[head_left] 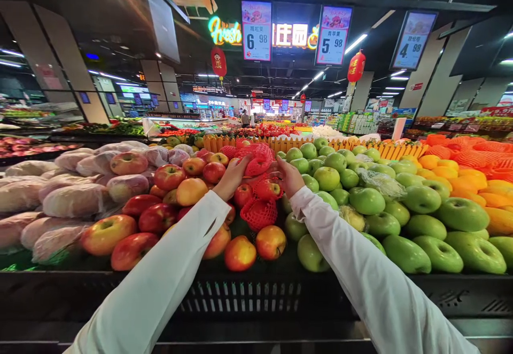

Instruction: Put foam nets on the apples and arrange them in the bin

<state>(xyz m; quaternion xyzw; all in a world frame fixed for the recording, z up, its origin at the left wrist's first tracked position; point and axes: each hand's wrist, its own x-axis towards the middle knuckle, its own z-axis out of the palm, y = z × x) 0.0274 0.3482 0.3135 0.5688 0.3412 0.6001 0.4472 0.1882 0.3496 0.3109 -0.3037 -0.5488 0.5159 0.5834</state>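
Netted fruit (258, 162) is between the two hands, at the back of the apple display, in the middle. The left hand (231, 177) is at its left side, with the fingertips against the red netting or just before it. The right hand (289, 177) is at its right side, with the fingers bent toward it. Each grip is partly hidden, so I cannot tell whether the fingers pinch the net or only rest near it. Both arms reach forward in white sleeves (352, 247).

Just below the hands, one apple (267, 189) sits inside a red net, and another red net (259, 214) lies nearer to the front edge. In front of this net, two bare apples (240, 253) rest side by side.

To the left are heaped red and yellow apples (157, 218), and beyond them wrapped fruits (76, 203) in thin clear film. To the right is a large pile of green apples (366, 201), then oranges (499, 220) at the far side. A low yellow fence (385, 151) stands behind the piles. Black slotted panel (312, 295) forms the front of the counter. Overhead hang price signs (256, 31) and red lanterns (356, 67).
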